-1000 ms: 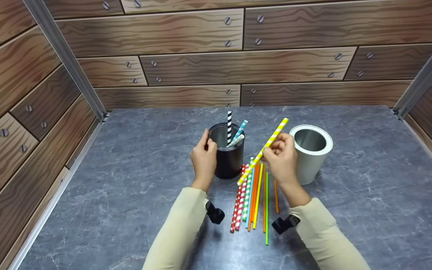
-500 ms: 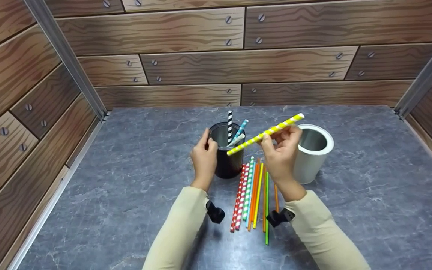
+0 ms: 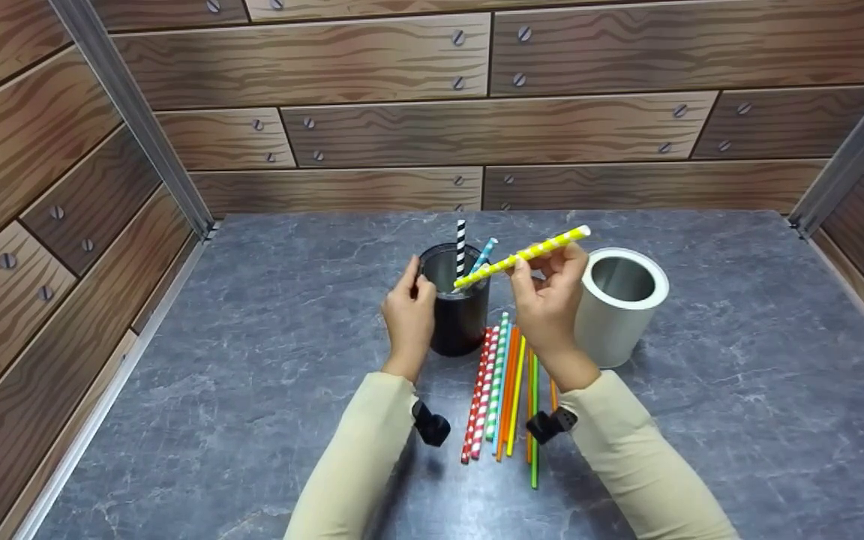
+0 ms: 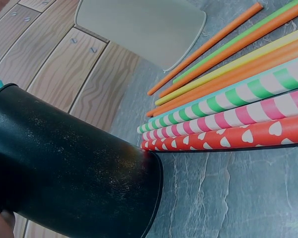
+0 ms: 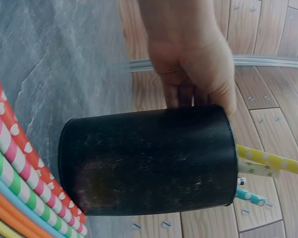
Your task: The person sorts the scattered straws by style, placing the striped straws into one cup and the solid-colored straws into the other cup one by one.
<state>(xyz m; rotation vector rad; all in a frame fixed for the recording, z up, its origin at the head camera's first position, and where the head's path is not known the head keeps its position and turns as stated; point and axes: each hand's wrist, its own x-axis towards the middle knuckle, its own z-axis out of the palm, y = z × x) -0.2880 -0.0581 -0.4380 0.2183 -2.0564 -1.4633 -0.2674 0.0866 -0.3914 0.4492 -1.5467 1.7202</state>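
My left hand grips the side of a black cup that stands upright on the table. Inside the cup lean a black-and-white striped straw, a blue one with white dots and a pale one with stars. Between thumb and fingers, my right hand pinches a yellow straw with white dots. It slants down to the left, its lower end at the cup's mouth. In the left wrist view, the black cup fills the lower left, and only a bit of my left hand shows.
Several loose straws, red, pink, green, blue, orange and yellow, lie side by side in front of the cup. A pale grey cup with a white rim stands to the right. Wood-patterned walls enclose the grey marbled table.
My right hand has tilted the yellow straw flatter and brought it left, so its lower end has risen from above the loose straws to the black cup's mouth. My left hand stays put.
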